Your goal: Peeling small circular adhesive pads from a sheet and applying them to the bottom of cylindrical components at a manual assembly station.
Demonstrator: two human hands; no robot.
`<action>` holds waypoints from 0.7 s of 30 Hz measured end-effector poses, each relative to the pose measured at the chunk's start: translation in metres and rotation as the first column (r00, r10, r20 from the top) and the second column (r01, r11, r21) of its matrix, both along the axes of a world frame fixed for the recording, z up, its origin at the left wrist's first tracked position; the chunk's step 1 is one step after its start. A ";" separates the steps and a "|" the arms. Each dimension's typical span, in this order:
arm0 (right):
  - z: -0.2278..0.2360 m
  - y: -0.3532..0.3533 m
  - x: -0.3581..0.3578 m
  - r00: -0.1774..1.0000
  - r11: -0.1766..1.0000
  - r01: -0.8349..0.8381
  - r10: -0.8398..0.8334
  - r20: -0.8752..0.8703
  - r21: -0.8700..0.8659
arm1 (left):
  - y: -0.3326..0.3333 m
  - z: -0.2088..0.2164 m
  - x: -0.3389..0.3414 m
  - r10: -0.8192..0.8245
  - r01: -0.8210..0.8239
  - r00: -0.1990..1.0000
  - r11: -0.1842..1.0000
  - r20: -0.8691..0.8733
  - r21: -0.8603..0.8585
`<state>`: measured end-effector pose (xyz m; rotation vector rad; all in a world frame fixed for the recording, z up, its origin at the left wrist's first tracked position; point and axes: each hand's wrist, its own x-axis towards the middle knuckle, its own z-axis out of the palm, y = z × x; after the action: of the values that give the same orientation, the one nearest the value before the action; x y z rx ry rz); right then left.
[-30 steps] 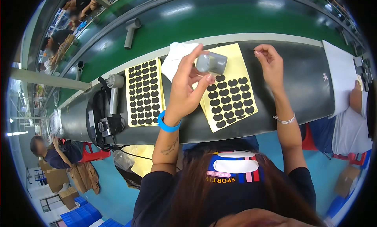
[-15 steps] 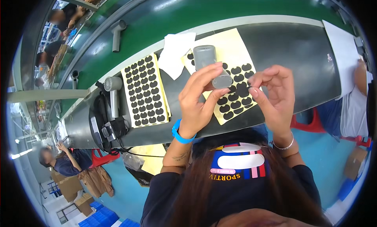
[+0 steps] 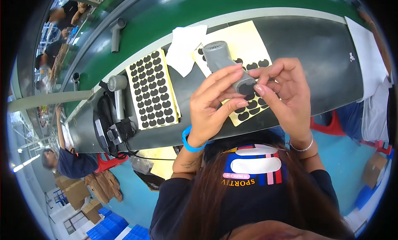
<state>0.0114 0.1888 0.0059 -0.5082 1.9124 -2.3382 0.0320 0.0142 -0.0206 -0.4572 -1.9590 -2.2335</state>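
Device (image 3: 217, 55) gry. Sheet (image 3: 242, 36) pale yel w/ blk stickers (image 3: 252, 66) in rows. Wristband (image 3: 193, 141) brt blue. Paper (image 3: 186, 45) wht. Worktop (image 3: 306, 41) blk, belt (image 3: 153, 16) grn. Stool (image 3: 333, 126) red.

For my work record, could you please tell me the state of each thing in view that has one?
Left hand: closed around gray handheld fan
Right hand: fingers bent, at that fan's near end
Dark sticker: on that near end
Left sticker sheet: filled with sticker rows
Right sticker sheet: upper part bare
White paper: loose, unheld
Bench fan: lying, unheld
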 end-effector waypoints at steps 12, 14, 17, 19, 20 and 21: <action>0.001 0.003 -0.002 0.999 1.000 0.010 -0.010 0.035 0.005 | 0.003 -0.002 -0.003 -0.001 0.001 1.000 1.000 0.017 -0.002; 0.000 0.002 -0.003 0.999 1.000 0.010 -0.010 0.032 0.002 | 0.002 -0.002 -0.003 0.005 -0.005 1.000 1.000 0.021 -0.016; 0.000 0.003 -0.003 0.999 1.000 0.014 -0.014 0.032 0.001 | 0.002 -0.001 -0.004 0.005 -0.004 1.000 0.999 0.021 -0.032; 0.000 0.003 -0.003 0.999 1.000 0.017 -0.017 0.035 0.000 | 0.002 -0.001 -0.004 -0.001 0.002 1.000 0.999 0.017 -0.036; 0.000 0.004 -0.003 0.999 1.000 0.014 -0.014 0.031 0.002 | 0.003 0.000 -0.004 -0.002 0.003 1.000 1.000 0.027 -0.023; 0.000 0.004 -0.003 1.000 1.000 0.012 -0.012 0.026 0.004 | 0.004 0.000 -0.004 -0.003 0.004 0.999 1.000 0.037 -0.010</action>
<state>0.0082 0.1931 0.0061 -0.4651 1.9136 -2.3355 0.0282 0.0178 -0.0206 -0.4242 -1.9889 -2.2512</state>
